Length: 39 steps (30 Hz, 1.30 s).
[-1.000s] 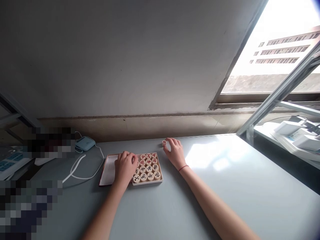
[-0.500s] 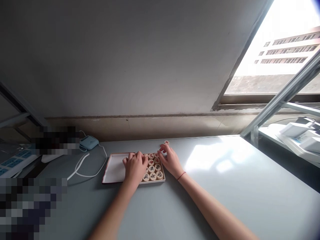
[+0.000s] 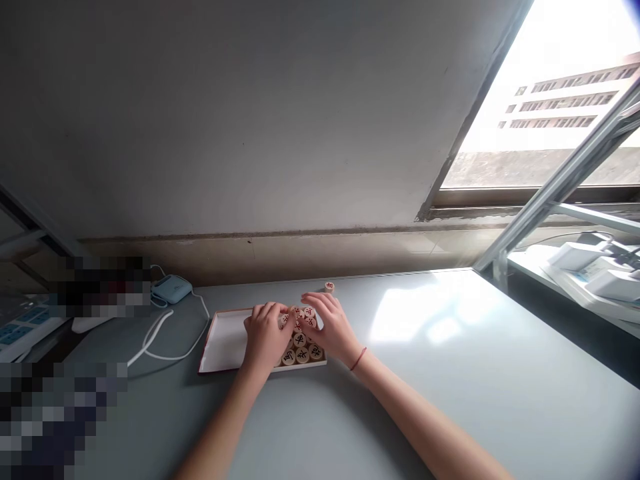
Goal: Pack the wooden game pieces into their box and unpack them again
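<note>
An open shallow box (image 3: 300,366) holds several round wooden Chinese chess pieces (image 3: 302,355) with red or black characters. My left hand (image 3: 267,333) lies across the box's left part, its fingers curled close around a red-marked piece (image 3: 285,320). Part of the pieces is hidden under that hand. My right hand (image 3: 334,331), with a thin red cord on the wrist, reaches over the box's right side; thumb and fingers are apart above the red-marked pieces. A single Chinese chess piece (image 3: 329,287) stands outside the box, behind my right hand.
The box's pale lid or other half (image 3: 225,343) lies to the left. Beyond it are a light blue device (image 3: 173,289) and a white cable (image 3: 150,335) on the grey table (image 3: 425,387). A power strip (image 3: 20,330) is far left, a metal frame (image 3: 540,190) right, and a wall (image 3: 250,147) behind.
My right hand has moved left from beside the box to over its pieces, with thumb and fingers spread. My left hand stays on the box. The view has shifted slightly.
</note>
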{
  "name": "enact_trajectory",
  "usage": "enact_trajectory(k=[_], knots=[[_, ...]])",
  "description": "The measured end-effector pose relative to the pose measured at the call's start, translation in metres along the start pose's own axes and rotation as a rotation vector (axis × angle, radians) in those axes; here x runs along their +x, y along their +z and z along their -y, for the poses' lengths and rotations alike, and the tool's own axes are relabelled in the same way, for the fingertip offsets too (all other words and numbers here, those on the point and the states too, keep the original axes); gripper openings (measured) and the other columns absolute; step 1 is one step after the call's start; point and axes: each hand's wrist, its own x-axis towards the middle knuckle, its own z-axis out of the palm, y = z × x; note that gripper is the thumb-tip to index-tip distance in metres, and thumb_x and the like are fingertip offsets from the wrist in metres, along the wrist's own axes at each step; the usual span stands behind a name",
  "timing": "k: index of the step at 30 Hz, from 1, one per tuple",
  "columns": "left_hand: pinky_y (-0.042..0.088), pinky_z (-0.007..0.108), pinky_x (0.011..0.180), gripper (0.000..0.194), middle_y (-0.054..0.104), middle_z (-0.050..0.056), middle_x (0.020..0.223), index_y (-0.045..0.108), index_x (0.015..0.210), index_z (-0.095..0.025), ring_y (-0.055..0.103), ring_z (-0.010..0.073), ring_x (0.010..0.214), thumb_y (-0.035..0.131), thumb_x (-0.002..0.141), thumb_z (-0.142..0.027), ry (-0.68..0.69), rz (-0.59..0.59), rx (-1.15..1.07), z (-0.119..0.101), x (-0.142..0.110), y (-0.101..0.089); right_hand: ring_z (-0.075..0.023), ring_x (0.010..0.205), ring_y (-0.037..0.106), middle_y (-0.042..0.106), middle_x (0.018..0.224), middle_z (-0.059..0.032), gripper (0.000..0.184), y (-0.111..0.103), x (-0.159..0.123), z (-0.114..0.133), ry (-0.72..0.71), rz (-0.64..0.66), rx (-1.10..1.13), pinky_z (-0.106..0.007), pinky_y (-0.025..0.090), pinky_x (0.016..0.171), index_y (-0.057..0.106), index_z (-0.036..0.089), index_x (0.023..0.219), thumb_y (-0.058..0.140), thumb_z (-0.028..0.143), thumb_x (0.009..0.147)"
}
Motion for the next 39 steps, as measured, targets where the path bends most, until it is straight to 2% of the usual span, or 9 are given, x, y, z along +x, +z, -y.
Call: enact_trajectory(k=[5,9,11,14,17,19,24,30,39], knots=[[0.044,0.032,0.080,0.017,0.069,0.003,0.089,0.060,0.082,-0.022,0.059,0.0223,0.091,0.050,0.089,-0.034,-0.006,0.070,-0.234,-0.002,-0.001,-0.003,-0.0209,0.097,0.060,0.068,0.109,-0.0068,0.018,0.001,0.002,0.012,-0.109,-0.003,0.041,-0.037,0.049,0.082,0.061,0.024,0.104,0.050,0.019,0.090],[0.045,0.030,0.080,0.022,0.069,0.003,0.088,0.062,0.083,-0.022,0.059,0.0211,0.089,0.047,0.091,-0.036,0.030,0.089,-0.260,0.000,-0.001,-0.001,-0.0210,0.096,0.061,0.069,0.105,-0.0074,0.017,-0.001,0.004,0.002,-0.098,-0.030,0.037,-0.036,0.049,0.082,0.062,0.023,0.101,0.052,0.020,0.088],[0.045,0.031,0.081,0.024,0.069,0.003,0.090,0.064,0.086,-0.022,0.059,0.0213,0.091,0.045,0.092,-0.035,0.045,0.044,-0.180,0.003,-0.002,-0.001,-0.0215,0.094,0.061,0.070,0.099,-0.0071,0.014,-0.006,0.005,-0.013,0.034,-0.109,-0.008,-0.037,0.046,0.083,0.062,0.023,0.097,0.051,0.022,0.088],[0.043,0.032,0.078,0.022,0.069,0.004,0.092,0.066,0.087,-0.023,0.058,0.0240,0.093,0.046,0.092,-0.031,0.004,0.014,0.040,0.008,-0.002,-0.004,-0.0229,0.090,0.060,0.070,0.092,-0.0068,0.012,-0.016,0.003,-0.045,0.345,-0.285,-0.151,-0.037,0.042,0.083,0.062,0.021,0.090,0.052,0.025,0.086],[0.041,0.034,0.073,0.024,0.069,0.007,0.092,0.069,0.083,-0.023,0.056,0.0275,0.096,0.046,0.090,-0.028,-0.061,0.050,0.237,0.012,-0.001,-0.005,-0.0243,0.093,0.058,0.070,0.091,-0.0050,0.012,-0.022,-0.004,-0.072,0.584,-0.211,-0.295,-0.037,0.036,0.081,0.062,0.022,0.087,0.051,0.024,0.084],[0.040,0.035,0.072,0.027,0.069,0.008,0.095,0.070,0.084,-0.022,0.054,0.0289,0.098,0.045,0.090,-0.028,-0.083,0.073,0.311,0.012,-0.001,-0.005,-0.0239,0.095,0.057,0.070,0.089,-0.0036,0.012,-0.021,-0.008,-0.081,0.634,-0.114,-0.327,-0.035,0.034,0.080,0.063,0.023,0.087,0.051,0.024,0.084],[0.038,0.037,0.074,0.033,0.066,0.010,0.100,0.073,0.083,-0.022,0.050,0.0286,0.100,0.041,0.091,-0.026,-0.113,0.149,0.364,0.004,0.000,-0.004,-0.0242,0.096,0.055,0.070,0.086,-0.0037,0.013,-0.013,-0.011,-0.083,0.606,-0.015,-0.310,-0.033,0.032,0.076,0.064,0.024,0.084,0.051,0.024,0.085],[0.036,0.040,0.077,0.035,0.065,0.010,0.099,0.073,0.084,-0.023,0.049,0.0288,0.102,0.040,0.092,-0.030,-0.108,0.190,0.321,-0.003,-0.001,-0.006,-0.0273,0.102,0.053,0.066,0.109,-0.0079,0.021,-0.014,-0.014,-0.058,0.561,-0.086,-0.301,-0.034,0.036,0.076,0.062,0.022,0.100,0.050,0.025,0.084],[0.035,0.039,0.081,0.019,0.073,0.005,0.088,0.066,0.089,-0.022,0.058,0.0267,0.096,0.049,0.090,-0.028,0.023,0.020,0.184,0.002,0.000,0.000,-0.0259,0.104,0.055,0.067,0.106,-0.0078,0.017,-0.003,-0.015,-0.002,0.261,-0.080,-0.141,-0.039,0.042,0.084,0.060,0.021,0.101,0.050,0.021,0.087]])
